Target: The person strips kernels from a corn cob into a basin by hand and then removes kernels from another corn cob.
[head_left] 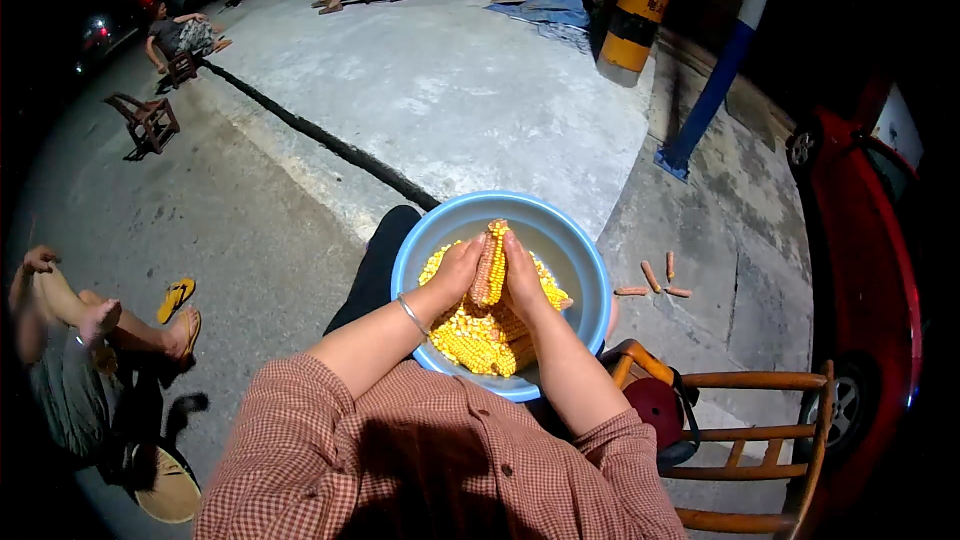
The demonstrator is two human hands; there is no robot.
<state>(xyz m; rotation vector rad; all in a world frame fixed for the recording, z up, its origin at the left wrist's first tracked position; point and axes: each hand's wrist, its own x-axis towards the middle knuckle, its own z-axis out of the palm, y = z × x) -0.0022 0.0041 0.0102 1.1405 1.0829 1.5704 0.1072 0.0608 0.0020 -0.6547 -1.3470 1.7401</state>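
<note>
A light-blue basin (503, 197) sits at my lap, with yellow corn kernels (462, 338) and corn cobs inside it. Above the kernels, both my hands grip one upright corn cob (490, 265). Bare reddish core shows along its left side, while yellow kernels still cover the right. My left hand (458, 268), with a bracelet at the wrist, presses the left side with closed fingers. My right hand (522, 278) is wrapped against the right side. The fingertips are partly hidden behind the cob.
Several stripped cobs (651, 276) lie on the concrete to the right. Nearer stands a wooden chair (750, 380) bearing a dark red item (655, 410); beyond is a red car (870, 280). A person's legs (130, 325) and yellow flip-flop (176, 300) are at left. Farther off are poles, a small chair and seated people.
</note>
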